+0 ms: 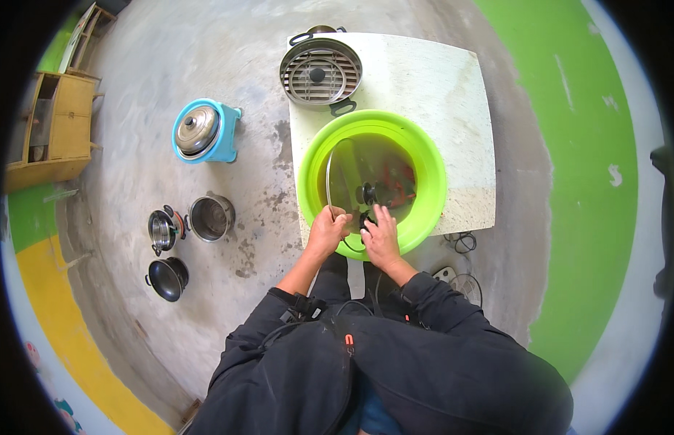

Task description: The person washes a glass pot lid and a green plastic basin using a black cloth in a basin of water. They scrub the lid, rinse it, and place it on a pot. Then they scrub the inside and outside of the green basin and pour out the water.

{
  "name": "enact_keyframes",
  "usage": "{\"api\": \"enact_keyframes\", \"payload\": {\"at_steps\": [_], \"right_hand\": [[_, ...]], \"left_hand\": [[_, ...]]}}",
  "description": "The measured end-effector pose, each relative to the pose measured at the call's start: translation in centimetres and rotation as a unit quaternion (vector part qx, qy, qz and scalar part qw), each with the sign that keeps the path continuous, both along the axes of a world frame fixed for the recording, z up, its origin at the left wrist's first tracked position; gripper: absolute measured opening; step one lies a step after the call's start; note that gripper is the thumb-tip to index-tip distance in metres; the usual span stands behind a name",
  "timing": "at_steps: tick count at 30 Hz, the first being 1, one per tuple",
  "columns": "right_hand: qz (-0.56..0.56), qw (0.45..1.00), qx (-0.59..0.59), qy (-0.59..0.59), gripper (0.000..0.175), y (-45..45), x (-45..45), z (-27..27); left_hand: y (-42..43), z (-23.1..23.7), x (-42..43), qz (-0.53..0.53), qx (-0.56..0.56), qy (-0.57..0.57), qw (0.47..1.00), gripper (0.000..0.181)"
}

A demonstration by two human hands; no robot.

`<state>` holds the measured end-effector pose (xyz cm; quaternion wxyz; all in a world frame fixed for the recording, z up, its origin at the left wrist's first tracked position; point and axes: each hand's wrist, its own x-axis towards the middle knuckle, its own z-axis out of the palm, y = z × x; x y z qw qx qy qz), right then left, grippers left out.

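Observation:
A green plastic basin (pixel 432 163) with murky water stands on the white table in front of me. My left hand (pixel 327 225) grips the rim of a glass pot lid (pixel 343 174), which is tilted in the basin and has a black knob. Over the lid's lower right part, my right hand (pixel 381 234) has its fingers spread and touches a dark, crumpled thing (pixel 365 219), too small to name. Whether it grips this thing is unclear. Red objects (pixel 398 182) show in the water at the basin's right.
Behind the basin, a steel steamer pot (pixel 322 70) with a slatted bottom sits on the table (pixel 456 109). On the floor at the left are a blue stool (pixel 225 133) bearing a lidded pot, a steel pot (pixel 212 217) and a black pan (pixel 167 280). A fan (pixel 467 288) lies by my right.

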<state>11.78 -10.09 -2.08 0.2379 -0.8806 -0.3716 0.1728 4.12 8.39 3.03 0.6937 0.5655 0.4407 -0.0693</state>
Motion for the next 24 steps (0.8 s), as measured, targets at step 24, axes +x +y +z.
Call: {"api": "enact_keyframes", "payload": {"at_steps": [24], "right_hand": [[-0.240,0.800,0.221,0.504,0.051,-6.0,12.7,8.0]], "left_hand": [[-12.0,4.3,11.6,-0.107,0.374,-0.085,0.917,0.038]]}}
